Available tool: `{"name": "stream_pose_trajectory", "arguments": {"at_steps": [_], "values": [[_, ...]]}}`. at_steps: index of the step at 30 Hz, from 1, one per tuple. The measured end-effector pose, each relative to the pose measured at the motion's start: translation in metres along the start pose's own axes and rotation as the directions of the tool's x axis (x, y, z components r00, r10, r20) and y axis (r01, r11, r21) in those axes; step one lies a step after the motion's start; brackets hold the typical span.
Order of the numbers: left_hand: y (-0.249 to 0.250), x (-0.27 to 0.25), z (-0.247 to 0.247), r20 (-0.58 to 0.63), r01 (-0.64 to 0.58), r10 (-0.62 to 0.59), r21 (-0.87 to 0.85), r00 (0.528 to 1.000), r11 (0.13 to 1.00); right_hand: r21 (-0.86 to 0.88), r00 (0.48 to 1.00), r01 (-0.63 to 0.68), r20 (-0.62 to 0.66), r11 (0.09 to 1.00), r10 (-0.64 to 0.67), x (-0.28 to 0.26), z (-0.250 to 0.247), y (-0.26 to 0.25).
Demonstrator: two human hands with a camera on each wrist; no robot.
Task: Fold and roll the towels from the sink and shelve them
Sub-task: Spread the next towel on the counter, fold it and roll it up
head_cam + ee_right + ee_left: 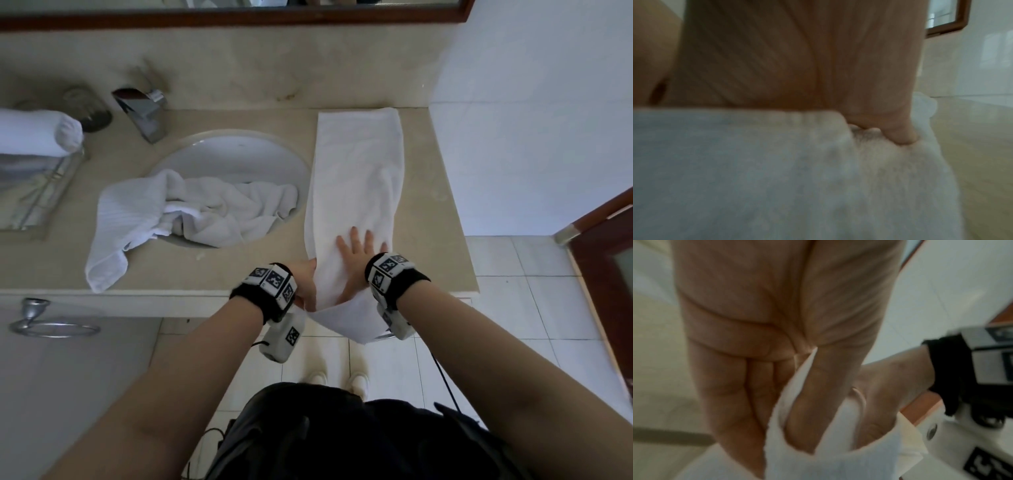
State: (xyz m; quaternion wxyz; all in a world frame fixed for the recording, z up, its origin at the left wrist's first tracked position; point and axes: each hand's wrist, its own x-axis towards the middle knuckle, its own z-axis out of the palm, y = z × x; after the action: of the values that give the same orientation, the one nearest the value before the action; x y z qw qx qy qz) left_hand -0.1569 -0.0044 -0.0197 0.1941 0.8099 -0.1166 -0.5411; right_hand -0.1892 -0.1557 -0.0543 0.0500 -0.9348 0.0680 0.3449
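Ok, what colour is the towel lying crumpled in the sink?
White, the crumpled towel in the sink; the head view shows it best.

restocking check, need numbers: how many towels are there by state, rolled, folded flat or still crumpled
rolled towel on the shelf: 1
folded towel flat on the counter, under both hands: 1
crumpled towel in the sink: 1
total: 3

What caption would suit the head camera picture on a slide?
Right hand flattens a folded white towel on the counter; left hand grips its near edge beside the sink.
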Motion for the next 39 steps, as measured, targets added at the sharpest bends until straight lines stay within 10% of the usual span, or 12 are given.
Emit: {"name": "stream_pose_trajectory", "arguments": {"at_steps": [5,13,20,25,30,35,39], "values": [[-0.002,0.000,-0.004,-0.120,0.026,-0.001,0.211,0.993,0.977,0.024,0.999,0.026,-0.031,0.999,-0.026,-0.002,-0.004,0.005],[-0.011,0.005,0.006,-0.131,-0.072,0.059,-0.098,0.990,0.993,-0.209,0.986,0.164,0.009,0.964,-0.166,-0.016,0.004,0.022],[-0.016,0.006,0.008,-0.158,-0.161,0.150,-0.059,0.976,0.985,0.293,0.969,0.072,-0.246,0.953,0.003,-0.018,-0.001,0.018],[-0.016,0.011,0.002,-0.220,-0.212,0.103,-0.560,0.970,0.801,0.678,0.827,-0.185,-0.283,0.712,0.485,-0.021,-0.013,0.034],[0.002,0.045,0.001,-0.436,-0.248,-0.008,-0.526,0.900,0.814,0.841,0.878,-0.253,-0.008,0.478,0.478,-0.022,-0.012,0.047],[0.015,0.046,-0.003,-0.563,-0.221,-0.094,-0.465,0.821,0.857,0.949,0.884,-0.138,-0.010,0.283,0.467,-0.022,-0.010,0.053],[0.006,0.050,-0.002,-0.527,-0.178,-0.119,-0.478,0.841,0.860,0.986,0.909,0.009,0.060,-0.165,0.412,-0.029,-0.008,0.065]]}}
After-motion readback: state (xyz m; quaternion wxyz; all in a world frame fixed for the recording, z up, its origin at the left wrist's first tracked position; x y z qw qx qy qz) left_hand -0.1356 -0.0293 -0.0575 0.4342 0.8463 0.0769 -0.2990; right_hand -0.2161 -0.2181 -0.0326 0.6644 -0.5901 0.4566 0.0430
